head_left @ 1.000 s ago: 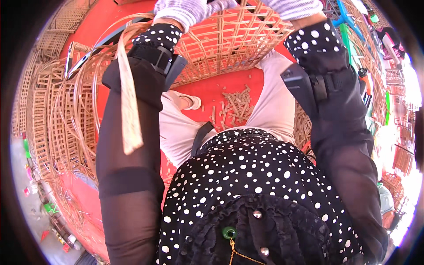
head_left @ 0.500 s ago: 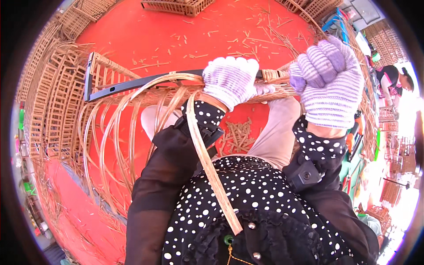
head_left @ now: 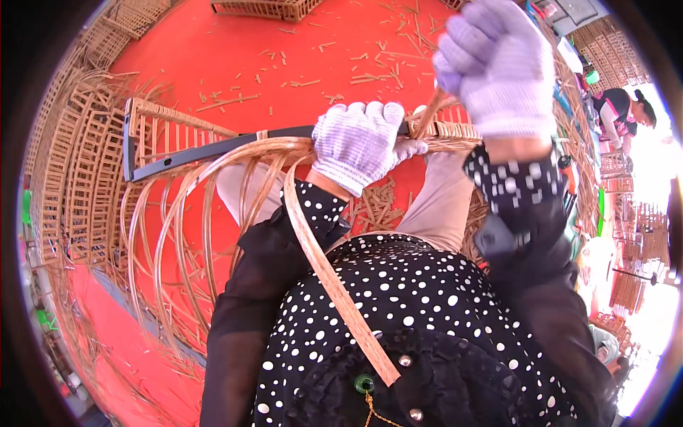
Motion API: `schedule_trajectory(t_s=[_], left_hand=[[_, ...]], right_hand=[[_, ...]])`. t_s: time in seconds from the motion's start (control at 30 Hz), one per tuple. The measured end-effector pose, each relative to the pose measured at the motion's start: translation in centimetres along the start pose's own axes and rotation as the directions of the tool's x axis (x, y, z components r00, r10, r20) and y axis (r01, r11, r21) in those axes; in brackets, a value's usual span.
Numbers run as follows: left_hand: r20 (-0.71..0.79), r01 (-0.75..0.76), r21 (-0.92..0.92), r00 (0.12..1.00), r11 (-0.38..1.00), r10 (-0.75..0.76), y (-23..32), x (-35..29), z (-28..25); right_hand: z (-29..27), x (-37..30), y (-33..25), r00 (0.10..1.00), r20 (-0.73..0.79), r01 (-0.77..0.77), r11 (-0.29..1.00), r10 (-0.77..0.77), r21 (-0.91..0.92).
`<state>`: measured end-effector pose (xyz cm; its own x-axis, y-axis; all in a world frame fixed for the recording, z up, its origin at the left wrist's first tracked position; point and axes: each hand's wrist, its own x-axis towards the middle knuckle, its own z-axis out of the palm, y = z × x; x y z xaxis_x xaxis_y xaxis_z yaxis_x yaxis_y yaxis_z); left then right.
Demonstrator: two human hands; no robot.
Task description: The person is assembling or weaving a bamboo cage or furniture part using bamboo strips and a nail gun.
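Across my knees lies a wicker frame with a dark metal bar (head_left: 213, 151) along its edge, wound with rattan at the right part. My left hand (head_left: 359, 146), in a striped white and purple glove, is closed around the bar and the bundled rattan strips (head_left: 267, 146) beside it. Long strips loop down at the left, and one flat cut end (head_left: 348, 313) slants toward my chest. Raised at the upper right, my gloved right hand (head_left: 501, 71) is a fist gripping a rattan strip (head_left: 428, 114), which runs down to the wound part of the bar. Motion blurs this hand slightly.
Cut rattan scraps (head_left: 377, 203) are scattered on the red floor (head_left: 235, 50). Stacked wicker racks (head_left: 71, 178) stand close on the left, and another rack (head_left: 270, 8) lies at the far side. Loose strips hang along the right, where a person (head_left: 619, 117) is farther off.
My right hand has swung up and to the left, drawing the rattan strip upward from the bar. The left hand keeps its hold, and the frame sits slightly lower in view.
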<state>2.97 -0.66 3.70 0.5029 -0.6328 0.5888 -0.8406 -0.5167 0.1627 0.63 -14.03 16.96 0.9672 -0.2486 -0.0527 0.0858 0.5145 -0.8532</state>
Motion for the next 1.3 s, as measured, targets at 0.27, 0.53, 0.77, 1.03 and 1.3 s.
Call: schedule_trajectory(t_s=[0.27,0.53,0.77,1.03,1.3], left_hand=[[0.108,-0.05,-0.096,0.992,0.994,0.06,0.3,0.8,-1.0],[0.268,0.073,-0.225,0.963,0.972,-0.011,0.3,2.4,-1.5],[0.47,0.244,-0.511,0.882,0.824,0.03,-1.4,3.5,-0.7],[0.181,-0.473,-0.526,0.749,0.707,0.637,-5.3,6.5,1.9],[0.567,0.614,-0.674,0.787,0.411,-0.245,-5.3,6.9,1.3]], right_hand=[[-4.3,10.0,5.2,0.941,-0.292,-0.21,0.97,0.168,-0.119],[-6.1,11.1,8.4,0.944,-0.143,-0.328,0.814,0.297,-0.48],[-10.7,3.8,5.4,0.9,0.341,0.387,0.136,-0.271,-0.912],[-10.6,-1.9,7.7,0.678,0.676,0.698,-0.033,-0.288,-0.715],[-8.4,-0.1,7.0,0.89,0.438,0.451,0.109,-0.127,-0.886]])
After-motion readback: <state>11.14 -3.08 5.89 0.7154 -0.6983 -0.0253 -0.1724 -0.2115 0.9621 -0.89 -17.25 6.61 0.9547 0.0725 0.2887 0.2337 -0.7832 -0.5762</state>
